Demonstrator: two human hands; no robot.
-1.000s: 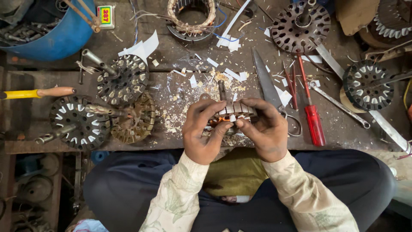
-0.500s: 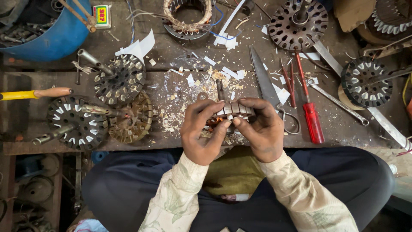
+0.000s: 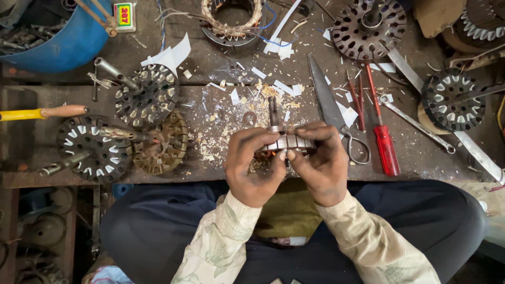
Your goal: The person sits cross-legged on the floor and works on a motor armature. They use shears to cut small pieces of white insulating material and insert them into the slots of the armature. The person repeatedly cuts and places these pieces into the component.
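Both hands hold a small slotted metal motor core [image 3: 286, 142] with a dark shaft sticking up from it, just above the front edge of the wooden workbench [image 3: 221, 173]. My left hand [image 3: 252, 165] grips its left side, with the thumb pressed at the core's lower edge. My right hand [image 3: 321, 163] wraps its right side, fingers curled over the top and thumb beneath. Some copper-coloured wire shows under the core. White paper strips [image 3: 284, 87] and wood-coloured scraps lie on the bench just beyond it.
Several slotted motor cores [image 3: 147, 97] with shafts lie at left, others at the back [image 3: 368, 23] and right [image 3: 452, 100]. Large scissors [image 3: 331, 110] and a red screwdriver [image 3: 384, 142] lie right of the hands. A blue tub [image 3: 63, 42] stands back left, a yellow-handled tool [image 3: 42, 112] far left.
The hands stay on the small core. The view has shifted slightly, and the fingers have adjusted their grip a little.
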